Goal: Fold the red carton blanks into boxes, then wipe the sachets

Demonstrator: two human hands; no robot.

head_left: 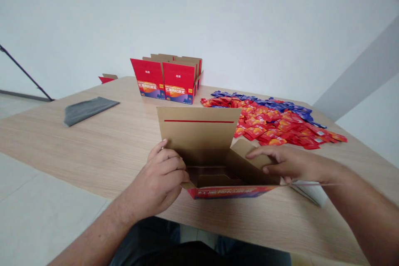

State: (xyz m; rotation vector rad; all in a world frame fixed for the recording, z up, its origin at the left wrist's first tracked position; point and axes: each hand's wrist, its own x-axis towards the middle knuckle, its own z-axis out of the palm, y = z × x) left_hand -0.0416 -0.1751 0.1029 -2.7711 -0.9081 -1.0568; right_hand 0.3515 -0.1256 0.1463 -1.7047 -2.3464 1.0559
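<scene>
An open cardboard box (215,166), brown inside with a red printed front, sits near the table's front edge. Its lid flap stands upright at the back with a thin red strip across it. My left hand (162,178) grips the box's left wall, fingers curled over the edge. On the right side flap rests my right hand (286,162), its fingers pressed on the cardboard. The inside of the box looks empty.
Several red boxes (168,78) stand upright at the back of the wooden table (102,149). A heap of red and blue sachets (274,120) spreads at the right. A grey cloth (87,109) lies at the left. A white item (311,193) lies under my right wrist.
</scene>
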